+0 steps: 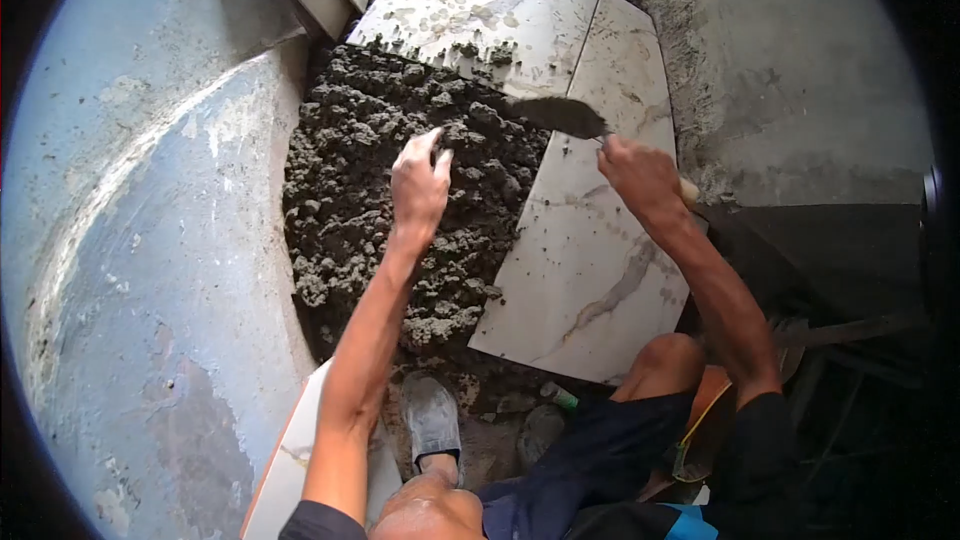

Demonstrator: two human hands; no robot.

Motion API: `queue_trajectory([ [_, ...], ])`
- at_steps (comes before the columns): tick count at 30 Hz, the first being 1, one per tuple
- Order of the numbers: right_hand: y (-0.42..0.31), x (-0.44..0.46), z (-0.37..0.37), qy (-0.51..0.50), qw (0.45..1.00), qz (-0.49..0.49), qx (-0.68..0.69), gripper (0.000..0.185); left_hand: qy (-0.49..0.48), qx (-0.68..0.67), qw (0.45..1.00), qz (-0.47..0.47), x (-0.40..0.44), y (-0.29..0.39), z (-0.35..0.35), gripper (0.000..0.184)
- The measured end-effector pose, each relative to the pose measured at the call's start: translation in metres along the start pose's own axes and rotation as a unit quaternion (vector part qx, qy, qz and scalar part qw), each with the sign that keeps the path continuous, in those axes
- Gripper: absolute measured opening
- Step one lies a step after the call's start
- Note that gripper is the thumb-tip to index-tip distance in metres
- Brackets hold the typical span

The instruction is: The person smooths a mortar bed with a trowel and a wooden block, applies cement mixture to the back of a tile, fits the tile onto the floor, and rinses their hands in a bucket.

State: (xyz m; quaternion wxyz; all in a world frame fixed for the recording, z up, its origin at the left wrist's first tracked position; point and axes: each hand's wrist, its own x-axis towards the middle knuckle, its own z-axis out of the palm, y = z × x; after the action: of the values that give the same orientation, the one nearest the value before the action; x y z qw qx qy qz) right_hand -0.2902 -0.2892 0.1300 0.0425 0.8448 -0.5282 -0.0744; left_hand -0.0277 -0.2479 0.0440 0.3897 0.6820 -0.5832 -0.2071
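Note:
My right hand (640,178) is closed round the handle of a trowel (562,115). The trowel's dark blade reaches left, over the edge of the marble-patterned tiles and the bed of mortar. Lumpy grey mortar (345,160) fills the gap between the curved wall and the tiles. Above this mortar hangs my left hand (421,180), fingers apart and slightly bent, with nothing in it. A long tile (590,270) lies to the right of the mortar, and another tile (480,0), spattered with wet mortar, borders it at the top.
A curved blue wall (210,210) with worn paint rises on the left. At the right is a grey concrete surface (810,70). A loose tile (295,460) leans by my left arm. Near my shoe (432,420) lies a small green-and-clear bottle (560,396).

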Motion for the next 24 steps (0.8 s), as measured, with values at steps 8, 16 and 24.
queue_trajectory([
  [8, 0.024, -0.105, -0.05, -0.003, 0.955, 0.235, 0.18, 0.033, -0.193, 0.225, 0.944, 0.143, 0.084, -0.02, 0.081, 0.024],
  [16, 0.018, -0.196, -0.014, 0.028, 0.849, 0.396, 0.35, 0.035, -0.262, 0.363, 0.857, 0.257, 0.098, -0.025, 0.091, 0.014],
  [24, 0.025, -0.232, -0.003, 0.03, 0.788, 0.457, 0.411, 0.033, -0.188, 0.136, 0.9, 0.37, 0.106, -0.026, 0.077, 0.013],
])
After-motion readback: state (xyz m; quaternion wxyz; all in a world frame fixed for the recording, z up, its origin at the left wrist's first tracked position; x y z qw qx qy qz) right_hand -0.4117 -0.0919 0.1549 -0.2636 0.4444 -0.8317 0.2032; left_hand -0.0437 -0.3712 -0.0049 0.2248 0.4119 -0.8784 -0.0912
